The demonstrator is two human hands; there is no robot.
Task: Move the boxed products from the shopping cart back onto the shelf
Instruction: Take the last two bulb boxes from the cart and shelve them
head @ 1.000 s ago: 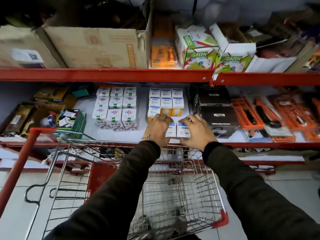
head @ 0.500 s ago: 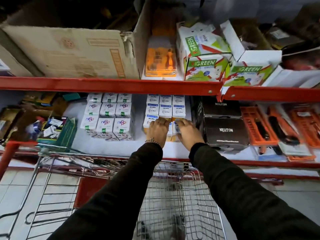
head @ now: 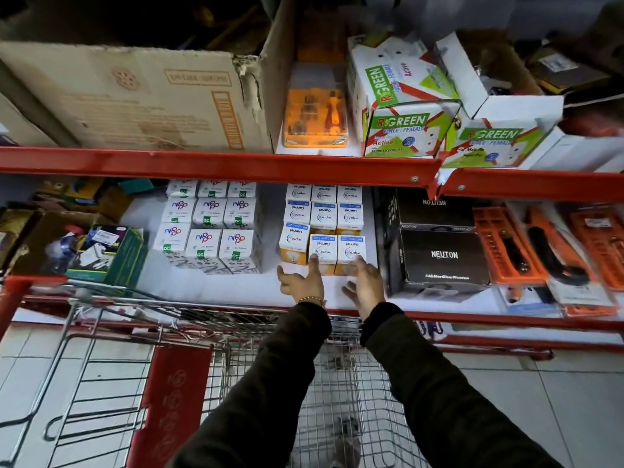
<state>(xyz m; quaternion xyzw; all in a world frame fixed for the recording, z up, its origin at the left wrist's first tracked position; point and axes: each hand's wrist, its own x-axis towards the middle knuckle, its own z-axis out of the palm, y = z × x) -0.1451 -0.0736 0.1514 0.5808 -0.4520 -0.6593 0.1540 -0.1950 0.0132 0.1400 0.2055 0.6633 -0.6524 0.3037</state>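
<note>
Fingers of the left hand (head: 302, 282) and right hand (head: 366, 285) now spread open, w/ tips just brushing two Wipro boxes (head: 337, 253) they gripped a second ago; the pair sits in the front row on the shelf (head: 209, 285). Below, the shopping cart (head: 236, 383) looks empty, so restock prob. near done.
</note>
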